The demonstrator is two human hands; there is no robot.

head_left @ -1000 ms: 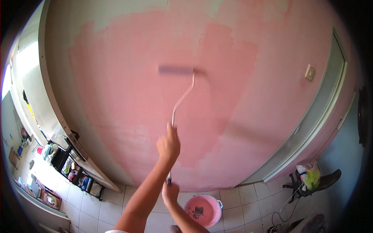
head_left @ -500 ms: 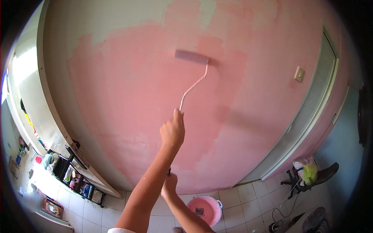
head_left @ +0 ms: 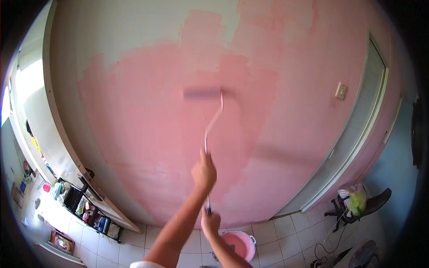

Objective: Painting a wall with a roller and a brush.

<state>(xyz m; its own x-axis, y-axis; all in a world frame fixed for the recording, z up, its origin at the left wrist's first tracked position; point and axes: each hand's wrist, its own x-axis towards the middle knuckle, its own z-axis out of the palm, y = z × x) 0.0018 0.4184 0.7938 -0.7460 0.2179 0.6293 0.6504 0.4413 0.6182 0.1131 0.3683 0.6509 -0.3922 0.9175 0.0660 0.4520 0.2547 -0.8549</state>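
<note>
A paint roller lies level against the pink-painted wall, its sleeve smeared by motion. From its right end a thin bent metal rod runs down to my hands. My left hand is wrapped round the shaft, higher up. Lower down, my right hand grips the dark end of the handle. On the floor below, a round basin holds pink paint, partly hidden by my right forearm.
Cream unpainted wall borders the pink at the left and top. A light switch and a door are at the right. A chair with bags stands lower right, a cord beside it. A cluttered black rack sits at the lower left.
The roller has moved down the wall and a little left, turning from slanted to level. Both hands, still round the handle, are lower and slightly further right.
</note>
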